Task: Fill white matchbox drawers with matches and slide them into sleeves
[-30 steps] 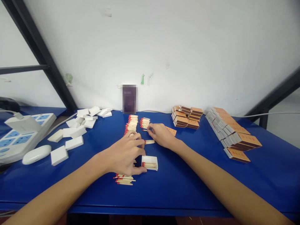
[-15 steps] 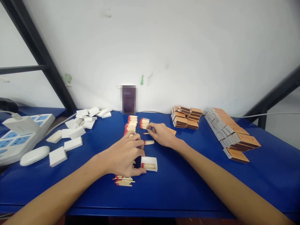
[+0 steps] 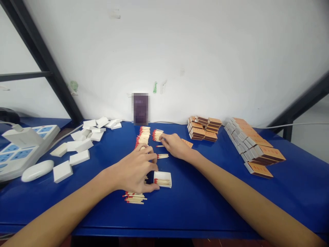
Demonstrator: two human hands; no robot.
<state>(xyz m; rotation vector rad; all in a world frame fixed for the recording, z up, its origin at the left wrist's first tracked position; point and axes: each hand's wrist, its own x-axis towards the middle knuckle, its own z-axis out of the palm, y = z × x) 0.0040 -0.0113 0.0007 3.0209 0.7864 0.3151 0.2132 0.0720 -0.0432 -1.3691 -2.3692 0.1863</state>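
Observation:
My left hand (image 3: 136, 168) curves over the matches, its thumb and a finger at the left corners of a white matchbox tray (image 3: 167, 175), which holds several red-tipped matches (image 3: 163, 181). My right hand (image 3: 175, 145) pinches at the tail ends of a small pile of matches (image 3: 156, 134); the fingertips partly hide what they grip. A lone match (image 3: 159, 146) lies just under the right fingers. Several matches (image 3: 162, 156) lie between the two hands. A larger heap of matches (image 3: 143, 135) runs behind my left hand, with more matches (image 3: 135, 198) in front of it.
White matchbox trays (image 3: 79, 157) lie scattered at left, beside a white oval case (image 3: 37, 171) and a power strip (image 3: 48, 132). Orange matchboxes (image 3: 204, 128) are stacked at the back; more matchboxes (image 3: 257, 144) stand in rows at right. An orange matchbox sleeve (image 3: 187, 143) lies behind my right hand.
The whole view shifts very slightly. My right fingertips move a little at the small pile; my left hand stays at the tray.

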